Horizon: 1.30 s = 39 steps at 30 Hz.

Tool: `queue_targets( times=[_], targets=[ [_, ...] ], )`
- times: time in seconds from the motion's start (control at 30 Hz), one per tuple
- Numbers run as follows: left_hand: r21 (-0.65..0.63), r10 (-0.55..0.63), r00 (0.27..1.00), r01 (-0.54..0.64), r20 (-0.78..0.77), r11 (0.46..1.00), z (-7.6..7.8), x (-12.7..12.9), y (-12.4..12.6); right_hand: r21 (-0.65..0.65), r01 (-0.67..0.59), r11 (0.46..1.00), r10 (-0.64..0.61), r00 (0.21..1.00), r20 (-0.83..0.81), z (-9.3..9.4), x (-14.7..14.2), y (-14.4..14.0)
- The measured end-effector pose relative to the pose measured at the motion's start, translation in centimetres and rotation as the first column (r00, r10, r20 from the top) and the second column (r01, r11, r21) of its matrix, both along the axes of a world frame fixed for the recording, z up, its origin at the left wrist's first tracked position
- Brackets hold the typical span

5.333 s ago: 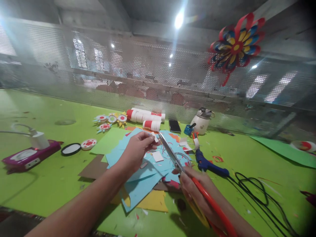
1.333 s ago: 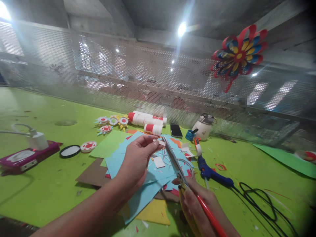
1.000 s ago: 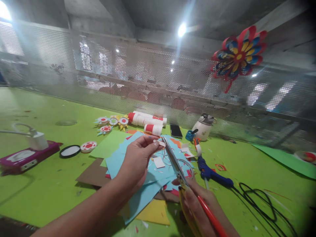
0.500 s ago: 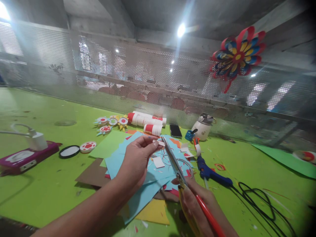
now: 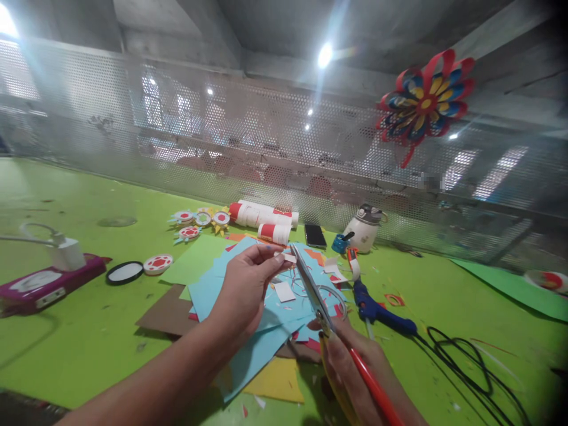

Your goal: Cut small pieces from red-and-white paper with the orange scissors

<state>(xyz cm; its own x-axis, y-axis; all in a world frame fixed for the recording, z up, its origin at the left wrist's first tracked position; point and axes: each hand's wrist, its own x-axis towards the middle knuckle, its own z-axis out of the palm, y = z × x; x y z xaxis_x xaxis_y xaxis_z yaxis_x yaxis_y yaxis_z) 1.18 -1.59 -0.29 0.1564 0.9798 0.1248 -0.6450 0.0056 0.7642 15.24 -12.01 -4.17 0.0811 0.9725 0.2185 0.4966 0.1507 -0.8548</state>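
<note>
My left hand pinches a small white piece of paper between thumb and fingers. In my right hand is a pair of scissors with red and yellow handles. The blades point up and away, their tips right beside the paper's right edge; I cannot tell whether they touch it. Below both hands lie light blue paper sheets in a loose pile. On that pile rests a white paper square, with thin curled paper strips and small scraps around it.
Right of the pile lies a blue glue gun with a coiled black cord. Behind stand paper cups, a phone and a white bottle. At left are paper flower shapes and a purple power strip. A paper flower hangs upper right.
Almost nothing differs. Both hands keep their places, with the paper and the scissors still held; the view has shifted very slightly.
</note>
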Motion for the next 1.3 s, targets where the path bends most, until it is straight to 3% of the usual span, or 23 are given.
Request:
queue_targets(
  times=[0.43,1.1,1.3],
  targets=[
    [-0.001,0.005,1.0,-0.005,-0.005,1.0,0.0,0.1,0.0,0.022,0.009,1.0,-0.01,0.998,0.054,1.2,-0.3,-0.4],
    [0.02,-0.011,1.0,0.011,-0.016,1.0,-0.2,0.0,0.1,-0.013,-0.003,1.0,0.003,0.999,-0.044,0.7,-0.3,-0.3],
    [0.017,-0.008,1.0,0.008,-0.016,1.0,-0.2,0.1,0.2,-0.001,-0.028,1.0,0.028,1.0,0.0,0.7,-0.1,-0.4]
  ],
)
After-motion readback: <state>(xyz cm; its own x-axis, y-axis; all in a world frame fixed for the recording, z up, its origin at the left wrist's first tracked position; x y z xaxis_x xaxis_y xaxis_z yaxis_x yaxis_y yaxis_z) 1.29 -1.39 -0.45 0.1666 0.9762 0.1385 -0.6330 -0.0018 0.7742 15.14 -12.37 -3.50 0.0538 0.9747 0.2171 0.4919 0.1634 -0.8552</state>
